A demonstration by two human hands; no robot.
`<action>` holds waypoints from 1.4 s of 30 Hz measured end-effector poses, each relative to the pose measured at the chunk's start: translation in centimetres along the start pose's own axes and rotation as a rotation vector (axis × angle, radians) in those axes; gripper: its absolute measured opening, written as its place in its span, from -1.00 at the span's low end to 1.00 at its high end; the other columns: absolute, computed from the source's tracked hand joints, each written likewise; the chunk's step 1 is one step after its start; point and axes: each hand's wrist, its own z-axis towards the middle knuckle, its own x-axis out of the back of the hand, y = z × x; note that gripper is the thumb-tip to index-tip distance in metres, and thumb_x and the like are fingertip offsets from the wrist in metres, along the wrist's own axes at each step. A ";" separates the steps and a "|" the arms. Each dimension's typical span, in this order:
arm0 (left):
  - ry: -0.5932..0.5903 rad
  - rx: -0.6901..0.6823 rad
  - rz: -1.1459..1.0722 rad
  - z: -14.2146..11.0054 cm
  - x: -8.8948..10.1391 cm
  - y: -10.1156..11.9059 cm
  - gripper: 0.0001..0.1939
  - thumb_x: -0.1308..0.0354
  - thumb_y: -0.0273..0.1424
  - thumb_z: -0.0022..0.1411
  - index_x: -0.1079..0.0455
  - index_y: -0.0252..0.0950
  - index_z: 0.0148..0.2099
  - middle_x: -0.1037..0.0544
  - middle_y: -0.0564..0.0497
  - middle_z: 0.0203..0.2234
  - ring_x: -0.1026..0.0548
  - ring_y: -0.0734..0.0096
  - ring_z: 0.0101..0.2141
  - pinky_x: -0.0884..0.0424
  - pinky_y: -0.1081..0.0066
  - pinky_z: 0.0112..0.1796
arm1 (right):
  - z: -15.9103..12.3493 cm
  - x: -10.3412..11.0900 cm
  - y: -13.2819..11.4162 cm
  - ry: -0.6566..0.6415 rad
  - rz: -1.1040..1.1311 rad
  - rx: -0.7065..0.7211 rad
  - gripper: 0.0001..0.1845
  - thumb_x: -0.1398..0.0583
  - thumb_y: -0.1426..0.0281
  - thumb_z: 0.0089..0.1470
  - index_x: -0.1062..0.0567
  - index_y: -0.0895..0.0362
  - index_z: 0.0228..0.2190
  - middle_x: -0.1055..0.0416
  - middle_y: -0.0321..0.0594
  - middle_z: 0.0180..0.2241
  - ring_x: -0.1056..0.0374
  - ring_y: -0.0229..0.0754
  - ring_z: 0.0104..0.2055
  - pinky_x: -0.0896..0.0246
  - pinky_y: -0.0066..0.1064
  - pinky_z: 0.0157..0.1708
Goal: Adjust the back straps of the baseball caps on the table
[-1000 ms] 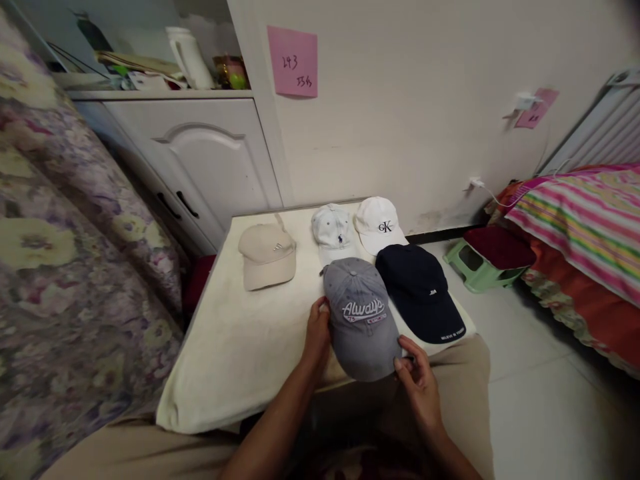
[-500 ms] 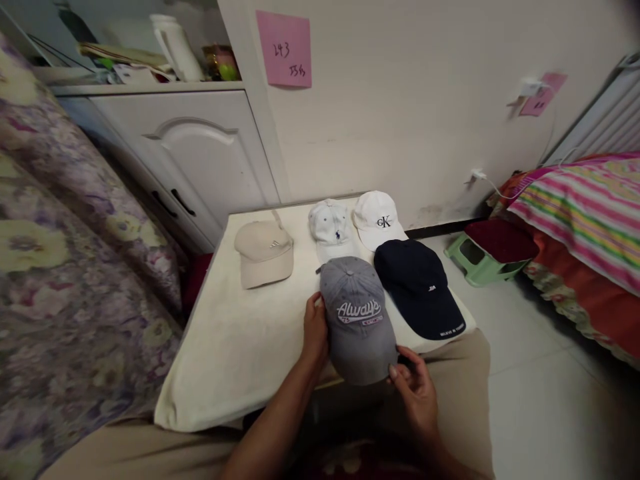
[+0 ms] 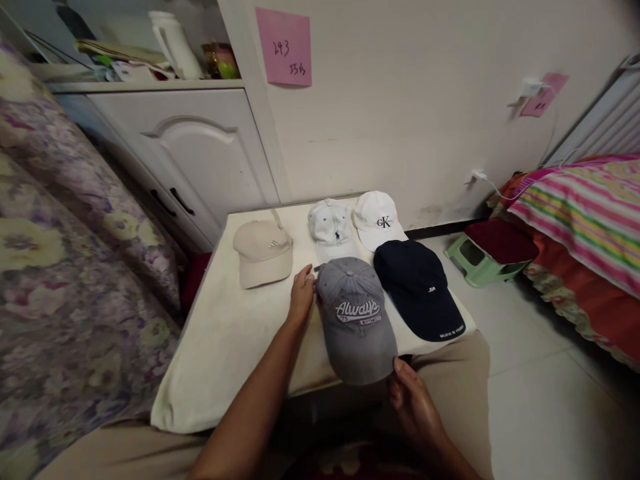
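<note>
A grey baseball cap (image 3: 353, 333) with white "Always" lettering lies at the table's front edge, its brim toward me. My right hand (image 3: 415, 403) pinches the right edge of that brim between thumb and fingers. At the cap's left rear side, close to the strap end, my left hand (image 3: 302, 293) grips the edge; part of its fingers is hidden. Just right of the grey cap lies a dark navy cap (image 3: 413, 280). Behind it are a pale cap (image 3: 329, 223) with a small rider logo and a white cap (image 3: 375, 210) marked CK. Farther left sits a beige cap (image 3: 263, 250).
The caps rest on a table (image 3: 225, 360) with a cream cover. A white cabinet (image 3: 195, 147) stands behind at left, a floral curtain (image 3: 75, 280) beside it. To the right are a green stool (image 3: 470, 260) with a red top and a bed with a striped cover (image 3: 595, 207).
My left hand has slid back and left along the grey cap's side toward its strap. My right hand has shifted slightly down at the brim. The cap has barely moved.
</note>
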 end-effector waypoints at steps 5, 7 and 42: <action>-0.059 -0.024 0.083 1.7 -1.1 0.1 -0.87 -0.20 -0.49 0.11 -0.55 -0.25 -0.28 -0.62 -0.09 -0.18 -0.46 0.12 0.02 -0.29 0.18 0.11 | 0.4 -0.1 0.0 -0.007 0.046 -0.039 -0.51 -0.44 0.09 -0.17 -0.31 0.10 -0.54 -0.05 -0.52 -0.73 0.15 -0.42 -0.67 0.19 -0.56 -0.66; -0.087 -0.015 0.099 1.5 -1.2 -0.2 -0.92 -0.22 -0.48 0.15 -0.53 -0.28 -0.28 -0.62 -0.08 -0.19 -0.49 0.18 -0.04 -0.30 0.13 0.09 | 0.5 0.0 -0.1 0.008 0.050 -0.037 -0.54 -0.45 0.12 -0.18 -0.34 0.10 -0.51 -0.05 -0.53 -0.72 0.14 -0.42 -0.67 0.18 -0.56 -0.66; -0.127 -0.246 0.496 -5.2 1.9 -1.2 -0.82 -0.10 -0.40 0.19 -0.47 -0.22 -0.17 -0.57 -0.05 -0.28 -0.53 0.20 -0.28 -0.45 0.22 -0.19 | 0.4 0.1 -0.1 0.033 0.255 -0.058 -0.56 -0.50 0.30 -0.23 -0.35 0.13 -0.53 -0.07 -0.53 -0.67 0.04 -0.45 -0.66 0.00 -0.62 -0.68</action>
